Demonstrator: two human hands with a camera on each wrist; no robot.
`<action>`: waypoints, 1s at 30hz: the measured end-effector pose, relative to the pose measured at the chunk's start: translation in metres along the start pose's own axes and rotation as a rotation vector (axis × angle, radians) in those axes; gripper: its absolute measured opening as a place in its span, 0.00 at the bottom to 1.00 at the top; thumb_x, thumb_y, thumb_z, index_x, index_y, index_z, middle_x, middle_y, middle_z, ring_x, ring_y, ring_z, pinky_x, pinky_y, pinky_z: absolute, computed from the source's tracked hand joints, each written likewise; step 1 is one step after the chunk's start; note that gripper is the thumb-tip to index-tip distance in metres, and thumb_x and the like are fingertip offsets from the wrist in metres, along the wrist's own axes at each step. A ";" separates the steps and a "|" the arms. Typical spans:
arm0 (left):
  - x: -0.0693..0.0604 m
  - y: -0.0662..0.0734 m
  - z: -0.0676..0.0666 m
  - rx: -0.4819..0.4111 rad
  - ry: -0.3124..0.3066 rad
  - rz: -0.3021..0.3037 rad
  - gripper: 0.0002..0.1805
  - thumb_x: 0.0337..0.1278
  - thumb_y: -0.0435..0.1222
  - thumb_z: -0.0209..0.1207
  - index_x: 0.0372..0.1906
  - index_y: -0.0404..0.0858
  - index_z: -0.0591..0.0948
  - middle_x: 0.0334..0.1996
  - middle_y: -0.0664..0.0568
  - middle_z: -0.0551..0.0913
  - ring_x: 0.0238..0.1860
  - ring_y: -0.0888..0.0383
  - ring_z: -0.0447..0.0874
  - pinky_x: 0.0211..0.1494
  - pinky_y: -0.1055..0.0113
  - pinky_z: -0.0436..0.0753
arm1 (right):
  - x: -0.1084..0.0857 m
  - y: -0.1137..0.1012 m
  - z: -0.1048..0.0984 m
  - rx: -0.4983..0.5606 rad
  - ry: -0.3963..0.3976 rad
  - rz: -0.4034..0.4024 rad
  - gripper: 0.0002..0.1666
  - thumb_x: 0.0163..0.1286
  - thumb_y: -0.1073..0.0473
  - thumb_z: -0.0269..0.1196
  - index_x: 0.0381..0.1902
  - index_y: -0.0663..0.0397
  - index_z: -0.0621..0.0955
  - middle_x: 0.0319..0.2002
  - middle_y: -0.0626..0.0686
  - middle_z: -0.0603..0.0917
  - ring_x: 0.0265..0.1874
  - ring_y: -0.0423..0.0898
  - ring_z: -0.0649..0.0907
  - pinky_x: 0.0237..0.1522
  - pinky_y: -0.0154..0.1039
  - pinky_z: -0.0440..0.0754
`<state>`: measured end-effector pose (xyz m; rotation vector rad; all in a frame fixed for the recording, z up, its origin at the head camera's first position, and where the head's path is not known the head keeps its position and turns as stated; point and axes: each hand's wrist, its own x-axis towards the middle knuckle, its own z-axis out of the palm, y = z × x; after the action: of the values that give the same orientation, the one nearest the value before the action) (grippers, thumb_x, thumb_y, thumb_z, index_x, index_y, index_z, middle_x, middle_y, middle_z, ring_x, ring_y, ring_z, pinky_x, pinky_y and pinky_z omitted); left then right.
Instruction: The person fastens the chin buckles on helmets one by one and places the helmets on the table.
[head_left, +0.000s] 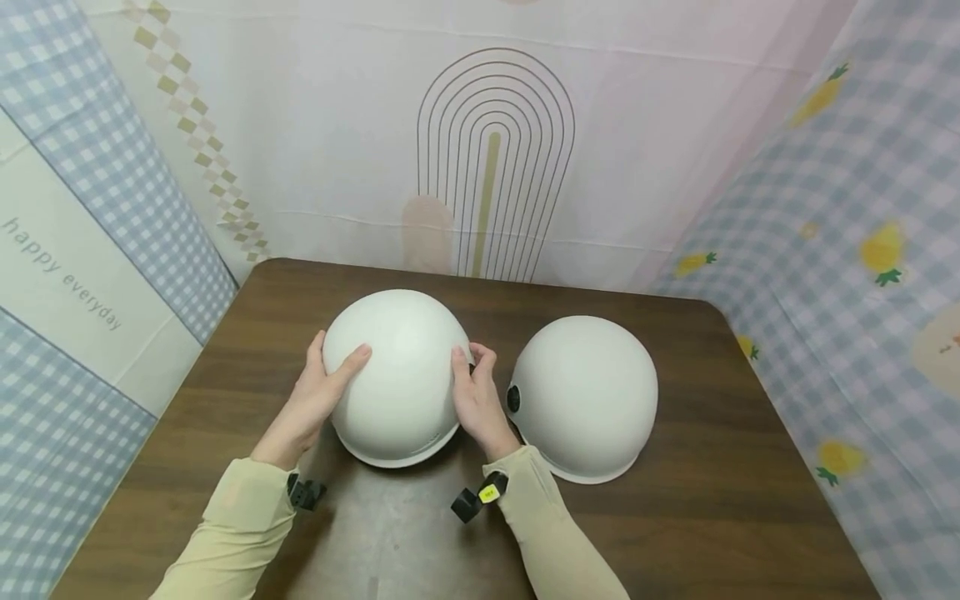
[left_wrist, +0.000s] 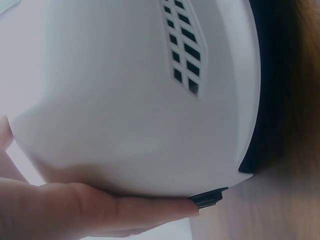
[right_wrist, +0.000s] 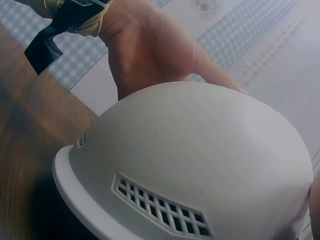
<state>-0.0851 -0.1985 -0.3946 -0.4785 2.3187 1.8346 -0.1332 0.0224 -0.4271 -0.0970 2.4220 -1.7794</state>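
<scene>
A white helmet [head_left: 397, 367] with a smooth domed shell stands on the left part of the table, its rim tilted toward the near side. My left hand [head_left: 315, 396] grips its left side, thumb laid over the shell. On the opposite side my right hand [head_left: 480, 400] holds it, thumb up on the dome and fingers partly hidden behind. The left wrist view shows a slatted vent [left_wrist: 185, 50] and a small black fitting [left_wrist: 207, 198] by the fingertips. Right of my right hand sits a second white helmet [head_left: 588, 396] with a black round fitting [head_left: 513, 398], untouched.
Both helmets are on a dark brown wooden table [head_left: 697, 500] with rounded far corners. A patterned cloth [head_left: 337, 142] hangs behind it, and blue checked cloth [head_left: 847, 275] hangs along the sides. Each wrist carries a small black camera [head_left: 467, 504].
</scene>
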 end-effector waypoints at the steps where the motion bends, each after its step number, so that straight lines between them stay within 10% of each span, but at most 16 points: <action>1: 0.000 0.000 0.000 0.007 0.001 0.001 0.60 0.56 0.67 0.53 0.75 0.54 0.25 0.76 0.38 0.34 0.73 0.35 0.47 0.67 0.36 0.58 | 0.000 0.001 0.000 -0.004 0.002 0.005 0.38 0.74 0.32 0.41 0.67 0.53 0.58 0.68 0.63 0.63 0.64 0.57 0.68 0.64 0.55 0.65; 30: 0.002 -0.011 0.013 0.125 0.071 0.037 0.62 0.53 0.66 0.58 0.75 0.56 0.26 0.75 0.34 0.35 0.71 0.31 0.47 0.63 0.32 0.59 | 0.003 0.016 0.006 -0.004 -0.001 0.047 0.35 0.77 0.37 0.44 0.67 0.59 0.63 0.65 0.62 0.67 0.65 0.55 0.67 0.66 0.52 0.63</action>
<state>-0.0848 -0.1886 -0.4083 -0.4948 2.4870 1.7006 -0.1351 0.0211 -0.4440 -0.0416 2.4065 -1.7546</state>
